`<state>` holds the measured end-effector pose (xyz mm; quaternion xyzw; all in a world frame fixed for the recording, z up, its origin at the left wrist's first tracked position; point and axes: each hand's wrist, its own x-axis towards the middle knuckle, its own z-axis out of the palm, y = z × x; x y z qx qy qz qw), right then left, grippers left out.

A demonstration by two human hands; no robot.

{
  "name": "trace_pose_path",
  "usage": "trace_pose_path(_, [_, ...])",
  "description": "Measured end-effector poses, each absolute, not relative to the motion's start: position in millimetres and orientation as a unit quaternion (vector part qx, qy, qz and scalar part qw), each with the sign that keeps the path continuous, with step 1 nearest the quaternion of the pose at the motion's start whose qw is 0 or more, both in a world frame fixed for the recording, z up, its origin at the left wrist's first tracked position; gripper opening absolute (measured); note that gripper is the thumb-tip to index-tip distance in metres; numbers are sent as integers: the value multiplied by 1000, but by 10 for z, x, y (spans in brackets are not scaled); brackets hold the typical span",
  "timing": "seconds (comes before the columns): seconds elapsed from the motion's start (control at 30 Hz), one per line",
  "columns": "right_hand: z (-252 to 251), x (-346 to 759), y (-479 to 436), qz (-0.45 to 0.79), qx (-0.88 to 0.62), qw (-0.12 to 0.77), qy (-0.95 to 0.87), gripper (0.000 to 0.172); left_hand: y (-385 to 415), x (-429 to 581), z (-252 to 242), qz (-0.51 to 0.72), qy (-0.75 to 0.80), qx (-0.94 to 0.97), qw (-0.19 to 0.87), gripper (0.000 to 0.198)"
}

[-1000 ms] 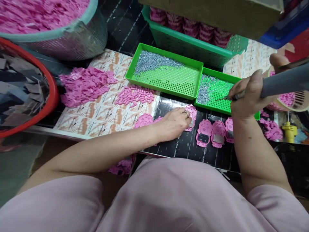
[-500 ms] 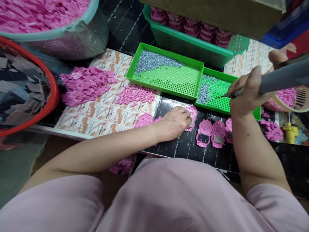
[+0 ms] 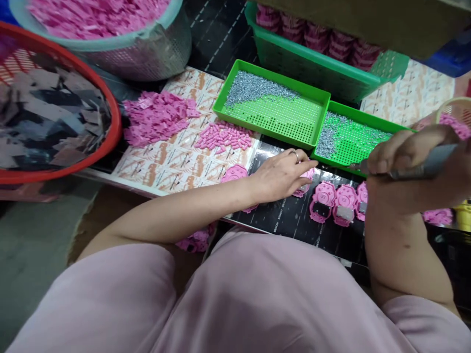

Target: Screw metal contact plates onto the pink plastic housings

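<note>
My left hand (image 3: 281, 172) lies over a pink plastic toy shell (image 3: 304, 181) on the black board, fingers curled down onto it, a ring on one finger. My right hand (image 3: 408, 156) is wrapped round a grey electric screwdriver (image 3: 423, 164); its thin bit points left over the front rim of the right green screw tray (image 3: 349, 139). Three more pink shells (image 3: 336, 200) lie in a row just below the right hand. Another pink shell (image 3: 235, 172) lies left of my left wrist.
A larger green tray (image 3: 274, 105) holds small silver screws. Heaps of pink parts (image 3: 154, 115) and pink capsules (image 3: 224, 137) lie on printed sheets. A red basket (image 3: 55, 103) of scraps, a mesh tub (image 3: 110, 29) of pink pieces and a green crate (image 3: 324, 54) stand around.
The view has shifted, so everything sits further right. My right hand has come down and back from the screw tray with the screwdriver. My left hand stays on the same pink shell.
</note>
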<state>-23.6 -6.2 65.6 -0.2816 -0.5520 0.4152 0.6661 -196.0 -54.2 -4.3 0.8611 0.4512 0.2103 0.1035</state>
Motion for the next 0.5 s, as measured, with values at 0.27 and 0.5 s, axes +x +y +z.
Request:
trace_pose_path(0.27, [604,-302,-347,498,-206,571,-619,47,-629,-1954,-41,201,453,865,79,27])
trace_pose_path(0.5, [676,-314,-398,499,-185,575,-622,49,-705,-2004,-94,219,441,868,55,32])
